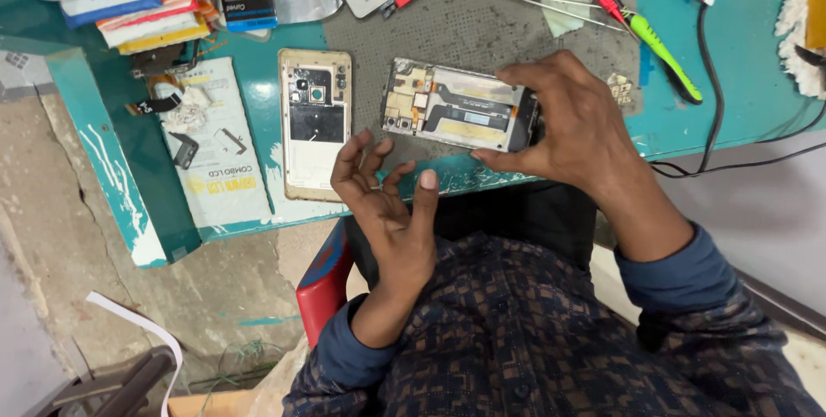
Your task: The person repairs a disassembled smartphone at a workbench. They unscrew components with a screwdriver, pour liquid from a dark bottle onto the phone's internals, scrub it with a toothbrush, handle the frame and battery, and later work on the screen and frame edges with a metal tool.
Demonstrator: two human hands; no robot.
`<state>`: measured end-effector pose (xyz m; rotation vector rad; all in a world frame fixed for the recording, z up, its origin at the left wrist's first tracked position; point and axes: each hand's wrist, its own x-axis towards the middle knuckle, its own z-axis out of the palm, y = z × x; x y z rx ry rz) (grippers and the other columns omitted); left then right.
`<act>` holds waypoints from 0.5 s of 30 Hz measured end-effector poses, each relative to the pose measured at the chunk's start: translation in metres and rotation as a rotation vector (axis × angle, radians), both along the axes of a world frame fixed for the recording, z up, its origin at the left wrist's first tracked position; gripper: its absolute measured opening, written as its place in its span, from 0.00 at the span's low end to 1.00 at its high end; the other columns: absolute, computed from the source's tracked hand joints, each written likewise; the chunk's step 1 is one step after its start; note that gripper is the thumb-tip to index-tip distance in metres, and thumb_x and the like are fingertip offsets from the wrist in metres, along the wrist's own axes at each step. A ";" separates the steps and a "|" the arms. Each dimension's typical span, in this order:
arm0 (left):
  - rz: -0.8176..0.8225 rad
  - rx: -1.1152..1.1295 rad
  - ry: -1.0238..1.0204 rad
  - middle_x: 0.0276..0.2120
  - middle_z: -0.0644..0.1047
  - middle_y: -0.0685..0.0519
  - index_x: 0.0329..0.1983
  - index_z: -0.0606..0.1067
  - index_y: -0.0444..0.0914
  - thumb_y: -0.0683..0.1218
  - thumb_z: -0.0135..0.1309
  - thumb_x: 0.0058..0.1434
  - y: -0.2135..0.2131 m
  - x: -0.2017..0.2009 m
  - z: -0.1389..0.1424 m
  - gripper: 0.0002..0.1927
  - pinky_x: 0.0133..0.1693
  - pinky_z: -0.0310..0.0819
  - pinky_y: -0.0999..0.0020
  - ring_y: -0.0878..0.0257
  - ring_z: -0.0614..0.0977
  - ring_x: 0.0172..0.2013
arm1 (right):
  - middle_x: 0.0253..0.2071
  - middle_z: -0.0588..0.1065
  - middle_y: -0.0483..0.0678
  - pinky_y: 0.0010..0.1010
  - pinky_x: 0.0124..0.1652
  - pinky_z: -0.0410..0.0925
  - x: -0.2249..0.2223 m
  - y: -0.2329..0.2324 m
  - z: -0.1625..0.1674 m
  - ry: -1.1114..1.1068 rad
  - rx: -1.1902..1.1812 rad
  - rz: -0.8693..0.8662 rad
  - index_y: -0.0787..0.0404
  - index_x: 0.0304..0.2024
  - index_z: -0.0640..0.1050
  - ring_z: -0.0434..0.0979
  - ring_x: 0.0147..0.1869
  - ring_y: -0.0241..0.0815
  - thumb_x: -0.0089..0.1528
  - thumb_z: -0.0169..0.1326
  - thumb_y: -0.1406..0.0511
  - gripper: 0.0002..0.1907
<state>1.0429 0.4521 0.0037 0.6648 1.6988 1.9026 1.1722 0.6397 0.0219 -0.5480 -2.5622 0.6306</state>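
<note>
L hand (389, 202) free; 2 opened phones (460, 107)

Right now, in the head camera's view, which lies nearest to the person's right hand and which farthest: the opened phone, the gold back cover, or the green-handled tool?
1. Opened phone: held in the right hand at its right end.
2. Green-handled tool: on the table, up and to the right of the hand.
3. Gold back cover: lying flat on the far left side, beyond the phone.

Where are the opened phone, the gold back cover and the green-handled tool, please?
opened phone (456, 107), head view, on its exposed middle.
gold back cover (315, 129), head view, on its inner face.
green-handled tool (667, 60), head view, on its handle.
</note>
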 end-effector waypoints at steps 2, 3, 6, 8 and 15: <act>0.013 0.033 -0.073 0.74 0.55 0.42 0.78 0.46 0.38 0.35 0.55 0.69 0.006 0.007 -0.002 0.42 0.65 0.70 0.57 0.52 0.65 0.70 | 0.54 0.78 0.53 0.43 0.49 0.73 0.007 -0.005 0.004 0.095 -0.015 -0.038 0.64 0.55 0.69 0.76 0.54 0.52 0.48 0.79 0.54 0.43; 0.006 0.059 -0.143 0.75 0.54 0.41 0.79 0.44 0.38 0.36 0.54 0.69 0.010 0.010 -0.003 0.42 0.66 0.70 0.56 0.51 0.65 0.71 | 0.54 0.78 0.53 0.42 0.48 0.73 0.010 -0.007 0.005 0.110 -0.001 -0.069 0.63 0.53 0.69 0.76 0.53 0.52 0.49 0.79 0.55 0.41; -0.001 0.132 -0.244 0.76 0.52 0.40 0.80 0.40 0.38 0.38 0.52 0.71 0.020 0.019 -0.006 0.43 0.68 0.70 0.52 0.49 0.63 0.73 | 0.53 0.78 0.54 0.40 0.47 0.72 0.016 -0.016 0.008 0.144 0.023 -0.149 0.63 0.48 0.67 0.77 0.53 0.51 0.50 0.81 0.56 0.39; -0.027 0.159 -0.276 0.76 0.55 0.38 0.80 0.42 0.37 0.39 0.52 0.73 0.030 0.022 -0.007 0.41 0.70 0.67 0.53 0.49 0.63 0.74 | 0.53 0.78 0.54 0.40 0.48 0.72 0.019 -0.023 0.010 0.159 0.025 -0.191 0.63 0.47 0.65 0.76 0.53 0.51 0.51 0.80 0.56 0.39; -0.268 0.272 -0.612 0.62 0.75 0.35 0.68 0.63 0.29 0.37 0.50 0.73 0.051 0.003 0.020 0.21 0.57 0.78 0.54 0.50 0.82 0.54 | 0.54 0.74 0.56 0.35 0.55 0.73 0.050 0.000 0.011 0.353 -0.258 -0.198 0.65 0.59 0.67 0.76 0.54 0.47 0.56 0.73 0.61 0.37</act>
